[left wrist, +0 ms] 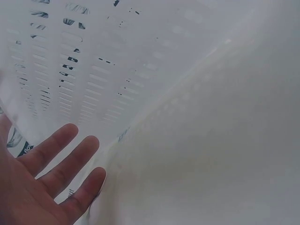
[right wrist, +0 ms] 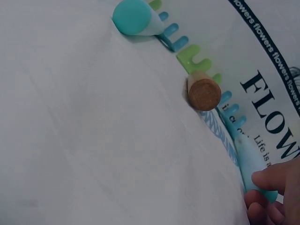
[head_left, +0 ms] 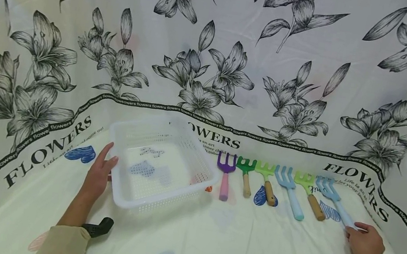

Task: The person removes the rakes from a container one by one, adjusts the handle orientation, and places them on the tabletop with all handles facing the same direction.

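At the left rim of a white plastic basket (head_left: 159,202), my left hand (head_left: 98,172) holds on, its thumb over the edge. In the left wrist view, three fingers of the left hand (left wrist: 61,173) spread beside the basket's slotted wall (left wrist: 93,70). My right hand (head_left: 365,244) pinches the handle end of a light blue garden hand fork (head_left: 339,205), the rightmost in a row. The right wrist view shows thumb and fingers around that handle (right wrist: 253,161). Nearest to it lies a light green hand fork (head_left: 312,197) with a wooden handle.
Farther left in the row lie a blue fork (head_left: 291,192), another light green fork (head_left: 267,181), a dark green one (head_left: 246,178) and a purple one with a pink handle (head_left: 226,175). A flower-printed white cloth (head_left: 187,253) covers the surface and rises behind.
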